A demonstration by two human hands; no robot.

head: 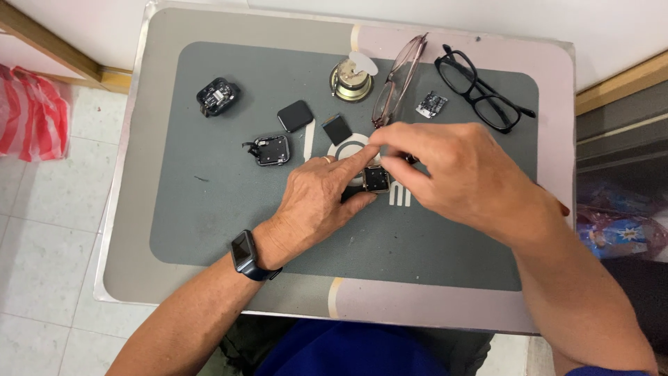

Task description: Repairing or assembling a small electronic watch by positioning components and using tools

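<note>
My left hand (319,202) rests on the grey mat (209,209) and pinches a small square watch case (376,180) between thumb and forefinger. My right hand (456,170) comes in from the right, its fingertips closed on the top edge of the same case. A dark smartwatch sits on my left wrist. Lying apart just beyond my hands are an open watch housing (271,150), a black square screen (295,115) and a smaller black square part (337,129).
A black round module (218,96) lies at the mat's far left. At the back are a brass round mechanism (351,81), thin-rimmed glasses (398,80), a small circuit board (431,105) and black-framed glasses (481,89). A red-striped plastic bag (31,111) sits on the floor left.
</note>
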